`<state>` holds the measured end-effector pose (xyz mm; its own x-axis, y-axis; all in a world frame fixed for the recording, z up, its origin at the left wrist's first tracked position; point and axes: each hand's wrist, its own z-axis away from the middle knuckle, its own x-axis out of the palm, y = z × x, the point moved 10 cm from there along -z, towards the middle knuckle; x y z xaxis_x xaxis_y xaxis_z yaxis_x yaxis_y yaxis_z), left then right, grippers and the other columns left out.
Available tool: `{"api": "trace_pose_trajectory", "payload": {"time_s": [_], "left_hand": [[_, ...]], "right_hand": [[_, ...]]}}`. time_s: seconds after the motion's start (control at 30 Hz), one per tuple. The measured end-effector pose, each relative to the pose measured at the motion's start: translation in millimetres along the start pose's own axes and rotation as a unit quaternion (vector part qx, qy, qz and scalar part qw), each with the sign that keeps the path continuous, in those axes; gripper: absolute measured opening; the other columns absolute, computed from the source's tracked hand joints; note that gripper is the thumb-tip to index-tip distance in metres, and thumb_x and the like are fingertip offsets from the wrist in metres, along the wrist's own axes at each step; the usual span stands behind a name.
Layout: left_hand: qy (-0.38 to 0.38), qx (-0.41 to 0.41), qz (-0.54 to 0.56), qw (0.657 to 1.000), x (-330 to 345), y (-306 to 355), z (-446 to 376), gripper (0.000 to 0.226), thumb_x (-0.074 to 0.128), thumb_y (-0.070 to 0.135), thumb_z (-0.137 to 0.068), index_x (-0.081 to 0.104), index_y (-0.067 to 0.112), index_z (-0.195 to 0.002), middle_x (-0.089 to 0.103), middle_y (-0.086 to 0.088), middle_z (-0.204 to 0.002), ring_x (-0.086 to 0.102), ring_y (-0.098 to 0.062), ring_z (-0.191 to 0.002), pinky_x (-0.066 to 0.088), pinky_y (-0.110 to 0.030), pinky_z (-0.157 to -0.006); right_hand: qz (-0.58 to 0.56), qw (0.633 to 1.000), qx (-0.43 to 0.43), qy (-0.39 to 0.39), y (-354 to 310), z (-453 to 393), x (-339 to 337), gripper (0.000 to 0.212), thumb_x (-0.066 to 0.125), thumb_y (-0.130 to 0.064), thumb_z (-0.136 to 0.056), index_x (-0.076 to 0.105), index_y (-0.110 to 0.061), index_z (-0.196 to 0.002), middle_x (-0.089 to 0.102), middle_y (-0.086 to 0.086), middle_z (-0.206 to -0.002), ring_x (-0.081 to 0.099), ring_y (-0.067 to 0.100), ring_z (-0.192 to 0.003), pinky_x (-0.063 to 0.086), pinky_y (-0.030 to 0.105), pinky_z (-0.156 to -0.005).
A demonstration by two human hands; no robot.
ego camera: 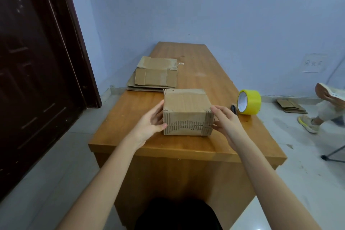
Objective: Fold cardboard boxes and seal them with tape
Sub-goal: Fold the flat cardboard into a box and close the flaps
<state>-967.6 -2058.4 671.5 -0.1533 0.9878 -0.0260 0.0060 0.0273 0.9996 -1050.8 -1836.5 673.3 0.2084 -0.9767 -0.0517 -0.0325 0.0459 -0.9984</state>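
**Box Held Between Both Palms, Tape Within Reach**

Two bare forearms reach out from the bottom of the view to a folded cardboard box (pixel 187 112) standing on the tabletop (pixel 186 147). The left hand (pixel 151 121) lies flat against the box's left wall, fingers straight and thumb laid along the front edge; the right hand (pixel 225 120) presses the opposite wall with its fingers spread and relaxed, not curled round anything. So the box sits squarely between the two hands, its closed top flaps facing up and its front face worn, with the corrugation showing through.

Just beyond the right hand stands a yellow tape roll (pixel 249 101) on its edge, with a small dark object (pixel 233 109) beside it, too small to identify. Well ahead of the left hand lies a stack of flattened boxes (pixel 155 75).

Judging from this, the risks are plain: palms alone give a light hold, so the box could slip or skew if lifted or turned quickly; the tired cardboard may buckle under a harder squeeze; and the roll, upright on its rim, could roll away off the tabletop edge if nudged
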Motion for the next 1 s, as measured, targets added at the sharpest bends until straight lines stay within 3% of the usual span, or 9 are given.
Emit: {"api": "trace_pose_trajectory", "payload": {"time_s": [0.13,0.33,0.5,0.6,0.7,0.8,0.87,1.0], "left_hand": [[0.005,-0.025,-0.022,0.999,-2,-7,0,0.085,0.06,-0.015,-0.08,0.02,0.014,-0.15,0.032,-0.002,-0.152,0.036,-0.015,-0.136,0.036,-0.031,-0.106],[-0.004,-0.049,-0.106,0.993,-6,-6,-2,0.082,0.065,-0.01,-0.078,0.026,0.01,-0.148,0.04,-0.003,-0.147,0.046,-0.013,-0.127,0.038,-0.034,-0.105],[-0.001,-0.007,-0.129,0.992,-7,1,-2,0.089,0.065,-0.013,-0.077,0.02,0.015,-0.149,0.038,-0.003,-0.148,0.045,-0.013,-0.128,0.04,-0.026,-0.1],[0.02,0.015,-0.145,0.989,-4,0,-3,0.084,0.061,-0.013,-0.081,0.02,0.018,-0.149,0.043,-0.005,-0.142,0.049,-0.011,-0.119,0.047,-0.013,-0.084],[0.059,-0.004,-0.048,0.997,-5,-11,-3,0.069,0.053,-0.01,-0.088,0.028,0.018,-0.146,0.045,-0.004,-0.129,0.053,-0.006,-0.097,0.052,-0.01,-0.065],[0.072,-0.012,-0.051,0.996,-9,-19,-5,0.065,0.053,-0.01,-0.089,0.031,0.022,-0.141,0.045,-0.004,-0.132,0.053,-0.014,-0.109,0.054,-0.022,-0.079],[0.068,-0.012,-0.107,0.992,-9,-19,-2,0.071,0.052,-0.013,-0.087,0.028,0.023,-0.143,0.041,-0.006,-0.14,0.048,-0.02,-0.124,0.051,-0.024,-0.087],[0.059,0.002,-0.203,0.977,-6,-15,8,0.072,0.047,-0.015,-0.088,0.023,0.022,-0.146,0.036,-0.006,-0.147,0.04,-0.02,-0.133,0.039,-0.028,-0.102]], "right_hand": [[0.03,0.999,-0.025,0.024,-4,-1,-2,0.033,0.064,-0.035,-0.089,0.059,-0.018,-0.117,0.066,0.001,-0.112,0.061,0.009,-0.1,0.054,0.026,-0.075],[-0.026,0.998,-0.06,-0.017,-7,-1,-2,0.032,0.069,-0.02,-0.085,0.061,-0.024,-0.116,0.065,-0.003,-0.12,0.06,0.014,-0.113,0.053,0.032,-0.085],[-0.026,0.993,-0.101,-0.048,-5,3,1,0.056,0.073,-0.016,-0.08,0.051,-0.024,-0.13,0.056,-0.009,-0.132,0.056,0.015,-0.119,0.048,0.037,-0.098],[-0.012,0.991,-0.114,-0.069,1,6,8,0.067,0.073,-0.006,-0.08,0.043,-0.021,-0.138,0.052,-0.005,-0.137,0.054,0.012,-0.122,0.048,0.03,-0.098],[0.008,0.989,-0.109,-0.1,11,9,16,0.067,0.072,0.004,-0.078,0.044,-0.02,-0.134,0.056,-0.001,-0.134,0.054,0.009,-0.123,0.048,0.026,-0.098],[0.058,0.987,-0.114,-0.102,12,12,16,0.071,0.076,-0.001,-0.076,0.043,-0.029,-0.132,0.054,-0.003,-0.135,0.052,0.01,-0.125,0.045,0.034,-0.104],[0.096,0.983,-0.124,-0.1,8,15,16,0.074,0.078,-0.005,-0.075,0.039,-0.031,-0.134,0.052,-0.004,-0.136,0.05,0.01,-0.125,0.045,0.031,-0.103],[0.188,0.967,-0.143,-0.093,3,25,20,0.078,0.078,-0.01,-0.077,0.032,-0.03,-0.136,0.048,-0.006,-0.137,0.047,0.009,-0.125,0.046,0.029,-0.102]]}}
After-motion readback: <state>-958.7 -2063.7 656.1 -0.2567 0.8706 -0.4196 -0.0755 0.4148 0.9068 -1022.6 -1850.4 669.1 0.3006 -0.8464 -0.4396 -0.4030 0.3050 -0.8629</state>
